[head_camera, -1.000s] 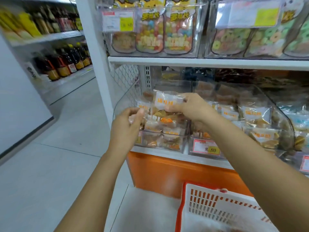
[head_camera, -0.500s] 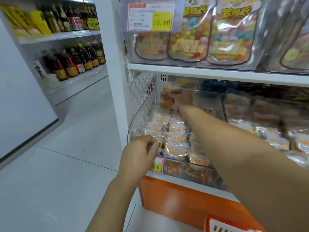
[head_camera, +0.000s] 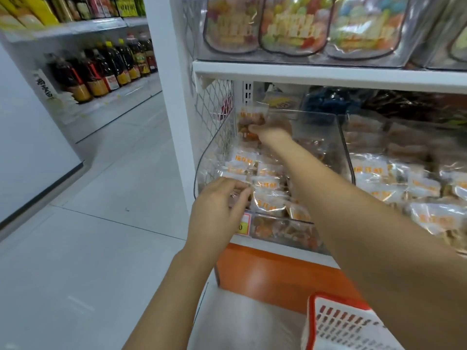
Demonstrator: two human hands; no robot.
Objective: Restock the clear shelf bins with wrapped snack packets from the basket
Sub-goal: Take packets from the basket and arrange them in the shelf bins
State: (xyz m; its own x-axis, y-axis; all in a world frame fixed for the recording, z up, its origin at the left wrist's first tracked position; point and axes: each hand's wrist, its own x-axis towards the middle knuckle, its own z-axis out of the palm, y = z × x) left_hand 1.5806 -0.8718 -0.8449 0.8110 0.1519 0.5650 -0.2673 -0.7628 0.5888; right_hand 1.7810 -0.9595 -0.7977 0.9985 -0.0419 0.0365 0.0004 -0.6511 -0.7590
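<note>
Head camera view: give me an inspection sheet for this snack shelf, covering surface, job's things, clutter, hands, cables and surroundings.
Surface: white metal shelving, two tiers.
Job's things: clear plastic shelf bin part-filled with clear-wrapped orange-lettered snack packets; red-rimmed white plastic basket lower right.
Clutter: nothing seen.
Hands: right hand holds one packet at the bin's back; left hand at its front, fingers bent on packets, grip unclear.
Cables: nothing seen.
Surroundings: dark sauce bottles on the left aisle shelf; colourful candy pouches above; pale tiled floor.
</note>
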